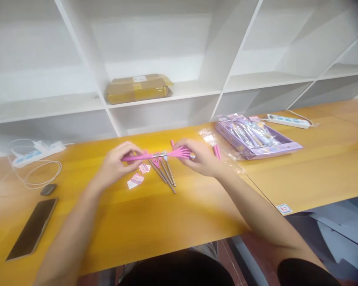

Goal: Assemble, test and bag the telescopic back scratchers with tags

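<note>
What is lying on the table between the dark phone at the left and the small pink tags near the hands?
Only bare orange table, crossed by the left forearm, lies between the phone and the pink tags, in the head view.

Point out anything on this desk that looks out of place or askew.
Nothing is damaged or spilled. Small pink tags lie loose beside a bundle of metal-handled sticks under the hands. The left hand and right hand hold a pink hand-shaped stick level between them.

Bright, even indoor light; soft shadows; whole frame motion-blurred; edges stretched; faint glare on the tabletop (173, 222).
</note>
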Available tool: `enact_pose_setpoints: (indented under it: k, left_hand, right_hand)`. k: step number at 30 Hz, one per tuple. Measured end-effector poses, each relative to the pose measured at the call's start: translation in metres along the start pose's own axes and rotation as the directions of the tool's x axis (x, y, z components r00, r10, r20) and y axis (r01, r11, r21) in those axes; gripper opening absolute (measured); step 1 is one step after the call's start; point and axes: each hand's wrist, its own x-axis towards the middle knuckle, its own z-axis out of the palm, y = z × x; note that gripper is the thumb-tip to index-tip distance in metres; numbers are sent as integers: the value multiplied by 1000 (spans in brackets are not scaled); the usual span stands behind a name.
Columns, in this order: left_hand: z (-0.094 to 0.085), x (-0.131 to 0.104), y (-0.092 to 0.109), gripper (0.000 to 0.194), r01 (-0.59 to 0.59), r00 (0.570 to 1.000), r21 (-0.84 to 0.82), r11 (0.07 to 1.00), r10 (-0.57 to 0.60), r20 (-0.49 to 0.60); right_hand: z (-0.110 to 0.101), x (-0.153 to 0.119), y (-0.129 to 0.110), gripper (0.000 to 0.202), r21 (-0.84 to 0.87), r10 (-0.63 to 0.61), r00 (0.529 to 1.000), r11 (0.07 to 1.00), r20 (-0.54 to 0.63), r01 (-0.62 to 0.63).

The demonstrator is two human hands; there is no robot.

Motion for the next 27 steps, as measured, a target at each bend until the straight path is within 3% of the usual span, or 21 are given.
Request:
enact_pose_setpoints:
  k: [3, 6, 11, 17, 23, 27]
  left_hand:
    - [-37, 2, 34, 19, -1, 982, 236, 972, -44, 185]
    - [-47, -5, 55, 27, 18, 985, 324, 946, -73, 158]
    - [-38, -13, 60, 32, 59, 990, 451, 891, -111, 92]
    - [-38, -7, 52, 30, 17, 999, 529, 848, -35, 24]
    - [-14, 4, 49, 32, -70, 997, 700, 710, 61, 37]
    - [1, 8, 46, 28, -109, 991, 726, 678, 133, 24]
  right_hand:
    - [-31, 30, -35, 15, -140, -80, 997, 987, 8, 80]
    - [-39, 40, -56, 16, -207, -104, 992, 974, -66, 89]
    - [-28, 36, -53, 18, -262, -116, 991, 960, -65, 96]
    - [-16, 36, -38, 27, -372, -74, 997, 926, -14, 64]
    - [6, 43, -27, 27, -487, -165, 985, 865, -48, 121]
    - [18, 44, -22, 22, -530, -194, 981, 834, -21, 154]
